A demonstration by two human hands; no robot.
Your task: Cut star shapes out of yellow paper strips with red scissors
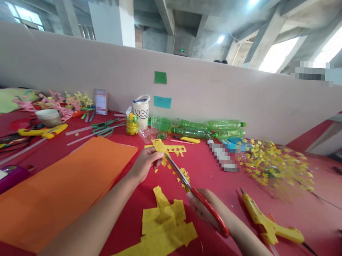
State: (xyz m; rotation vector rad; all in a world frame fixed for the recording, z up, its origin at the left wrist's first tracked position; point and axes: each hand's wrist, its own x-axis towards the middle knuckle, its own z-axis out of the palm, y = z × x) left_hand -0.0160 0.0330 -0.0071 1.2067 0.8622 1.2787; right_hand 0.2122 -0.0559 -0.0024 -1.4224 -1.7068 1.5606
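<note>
Between its thumb and fingers, my left hand [146, 163] pinches a small strip of yellow paper [158, 145]. My right hand [203, 206] grips a pair of scissors [207, 208] with red handles. The scissor blades reach up to the left, and their tips meet the yellow strip beside my left fingers. A strip with star cut-outs [177, 149] lies just behind. Under the blades is a small heap of yellow paper stars [185, 175]. Several yellow paper pieces [166, 223] overlap on the red table in front of me.
Orange paper sheets [61, 187] lie left. A yellow glue gun [269, 221] rests at right, below a bunch of yellow stars [275, 164]. Green plastic bottles [196, 129], a white cup [141, 113] and a yellow cutter [190, 140] are at the back. Green-handled scissors [104, 129] lie back left.
</note>
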